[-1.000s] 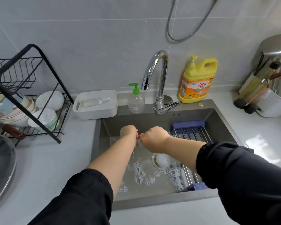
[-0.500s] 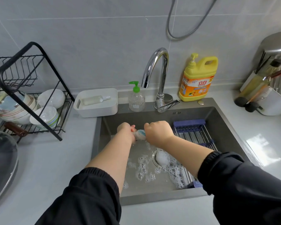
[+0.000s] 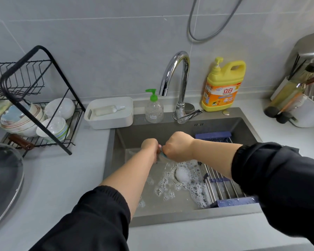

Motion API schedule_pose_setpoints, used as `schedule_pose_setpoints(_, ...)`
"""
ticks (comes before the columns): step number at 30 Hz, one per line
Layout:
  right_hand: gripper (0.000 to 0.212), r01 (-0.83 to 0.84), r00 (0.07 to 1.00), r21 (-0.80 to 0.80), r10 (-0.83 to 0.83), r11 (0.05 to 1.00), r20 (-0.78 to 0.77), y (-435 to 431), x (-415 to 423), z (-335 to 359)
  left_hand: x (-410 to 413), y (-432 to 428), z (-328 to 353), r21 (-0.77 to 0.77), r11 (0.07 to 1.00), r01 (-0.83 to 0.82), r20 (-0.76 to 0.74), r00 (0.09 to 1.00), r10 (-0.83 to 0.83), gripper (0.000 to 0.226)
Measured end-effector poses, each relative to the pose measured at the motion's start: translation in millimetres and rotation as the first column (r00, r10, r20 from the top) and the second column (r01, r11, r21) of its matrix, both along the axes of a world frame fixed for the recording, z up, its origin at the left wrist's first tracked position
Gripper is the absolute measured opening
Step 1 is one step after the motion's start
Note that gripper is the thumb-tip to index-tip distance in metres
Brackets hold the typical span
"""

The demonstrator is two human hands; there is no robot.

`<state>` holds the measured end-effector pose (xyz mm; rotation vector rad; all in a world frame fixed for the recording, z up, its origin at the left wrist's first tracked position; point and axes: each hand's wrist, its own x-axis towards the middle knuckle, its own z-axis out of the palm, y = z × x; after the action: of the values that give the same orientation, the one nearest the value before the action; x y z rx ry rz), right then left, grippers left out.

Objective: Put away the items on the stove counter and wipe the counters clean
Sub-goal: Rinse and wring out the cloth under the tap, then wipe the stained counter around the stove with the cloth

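Grey steel sink sits below your two hands, which meet over its back half. Your left hand and right hand are both curled into fists, knuckles nearly touching, each clamped on an end of a small blue-grey cloth; only a sliver of it shows between them. White foam lies on the sink floor around the drain, beside a roll-up rack with blue ends across the right side. Behind the basin stand the chrome tap, a clear soap pump with a green top and a yellow detergent jug. At your left, a black dish rack holds bowls
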<state>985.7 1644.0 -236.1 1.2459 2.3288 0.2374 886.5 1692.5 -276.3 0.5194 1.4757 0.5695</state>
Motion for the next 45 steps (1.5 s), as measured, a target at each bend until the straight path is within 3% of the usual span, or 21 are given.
schedule_pose_setpoints(2, 0.017, 0.076, 0.997, -0.010, -0.076, 0.997, -0.011, 0.7, 0.4, -4.8, -6.4, 2.3, -5.3, -0.103, 0.994, -0.042, 0.054, 0.997, 0.048, 0.034)
schedule_pose_setpoints(4, 0.013, 0.318, 0.930, -0.079, -0.327, 0.945, -0.170, 0.5, 5.7, -12.4, -13.5, 4.7, -10.4, -0.147, 0.989, -0.015, 0.158, 0.987, 0.038, 0.035)
schedule_pose_setpoints(5, 0.020, 0.448, 0.820, -0.182, -0.483, 0.875, -0.307, -0.5, 10.2, -14.8, -16.7, 4.9, -11.8, -0.147, 0.989, 0.023, 0.206, 0.978, 0.008, 0.039)
schedule_pose_setpoints(6, 0.028, 0.535, 0.649, -0.315, -0.620, 0.784, -0.440, -2.5, 16.2, -16.8, -19.0, 5.1, -11.2, -0.145, 0.986, 0.085, 0.240, 0.970, -0.048, 0.048)
schedule_pose_setpoints(7, 0.035, 0.560, 0.483, -0.417, -0.691, 0.716, -0.538, -4.5, 21.3, -18.6, -21.6, 6.2, -12.0, -0.126, 0.978, 0.163, 0.268, 0.955, -0.125, 0.054)
schedule_pose_setpoints(8, 0.039, 0.560, 0.374, -0.462, -0.708, 0.687, -0.600, -6.1, 26.1, -20.0, -22.6, 2.7, -8.7, -0.095, 0.964, 0.249, 0.261, 0.941, -0.217, 0.055)
schedule_pose_setpoints(10, 0.042, 0.557, 0.289, -0.485, -0.705, 0.674, -0.648, -9.0, 32.3, -19.5, -21.5, -2.8, -5.4, -0.033, 0.915, 0.401, 0.202, 0.900, -0.387, 0.041)
schedule_pose_setpoints(12, 0.037, 0.559, 0.179, -0.517, -0.703, 0.648, -0.688, -12.0, 40.6, -16.6, -16.1, -6.3, -2.7, 0.034, 0.911, 0.411, 0.160, 0.897, -0.411, 0.026)
schedule_pose_setpoints(16, 0.018, 0.443, -0.133, -0.700, -0.731, 0.560, -0.669, -23.5, 67.4, -5.9, -6.8, -6.6, 1.4, 0.193, 0.912, 0.362, 0.215, 0.891, -0.399, 0.010)
schedule_pose_setpoints(19, 0.019, 0.153, -0.544, -0.883, -0.708, 0.444, -0.450, -31.3, 95.6, -7.0, 6.2, -15.8, 9.4, 0.348, 0.880, 0.324, 0.278, 0.860, -0.427, 0.019)
schedule_pose_setpoints(21, 0.019, 0.017, -0.687, -0.923, -0.666, 0.386, -0.291, -35.0, 112.4, -4.8, 19.5, -26.4, 15.4, 0.419, 0.866, 0.274, 0.290, 0.863, -0.413, 0.024)
schedule_pose_setpoints(26, 0.025, -0.038, -0.756, -0.915, -0.610, 0.402, -0.237, -55.5, 129.8, 18.6, 55.6, -55.6, 30.3, 0.472, 0.863, 0.178, 0.211, 0.928, -0.307, 0.028)
schedule_pose_setpoints(29, 0.040, -0.068, -0.717, -0.896, -0.646, 0.439, -0.262, -80.8, 133.2, 32.3, 65.8, -73.3, 34.1, 0.521, 0.842, 0.140, 0.097, 0.970, -0.221, 0.026)
schedule_pose_setpoints(32, 0.032, 0.110, -0.633, -0.851, -0.624, 0.514, -0.458, -112.7, 132.9, 42.5, 67.8, -97.0, 44.8, 0.570, 0.793, 0.215, 0.038, 0.957, -0.287, 0.022)
schedule_pose_setpoints(34, 0.022, 0.286, -0.634, -0.774, -0.494, 0.564, -0.594, -135.1, 133.3, 48.8, 67.3, -115.7, 56.1, 0.609, 0.731, 0.308, -0.028, 0.929, -0.368, 0.024)
schedule_pose_setpoints(35, 0.021, 0.343, -0.648, -0.739, -0.423, 0.580, -0.633, -149.1, 133.4, 54.8, 65.1, -127.4, 62.1, 0.638, 0.673, 0.374, -0.107, 0.909, -0.403, 0.027)
schedule_pose_setpoints(37, 0.026, 0.373, -0.692, -0.693, -0.313, 0.617, -0.651, -172.5, 135.0, 70.5, 58.5, -146.6, 71.4, 0.688, 0.452, 0.568, -0.391, 0.815, -0.428, 0.034)
schedule_pose_setpoints(39, 0.028, 0.369, -0.713, -0.653, -0.248, 0.662, -0.655, -202.8, 132.6, 88.9, 49.3, -172.1, 78.6, 0.624, 0.203, 0.754, -0.640, 0.643, -0.420, 0.034)
schedule_pose_setpoints(40, 0.030, 0.377, -0.700, -0.629, -0.235, 0.680, -0.674, -217.9, 129.9, 96.2, 44.8, -185.8, 81.7, 0.572, 0.122, 0.811, -0.704, 0.562, -0.434, 0.034)
schedule_pose_setpoints(42, 0.035, 0.444, -0.623, -0.578, -0.227, 0.685, -0.749, -253.2, 119.8, 108.1, 37.4, -217.7, 87.9, 0.529, 0.050, 0.847, -0.689, 0.463, -0.558, 0.041)
schedule_pose_setpoints(45, 0.042, 0.499, -0.544, -0.526, -0.223, 0.689, -0.809, -306.8, 102.0, 123.7, 34.6, -266.4, 104.1, 0.645, 0.137, 0.752, -0.361, 0.457, -0.813, 0.048)
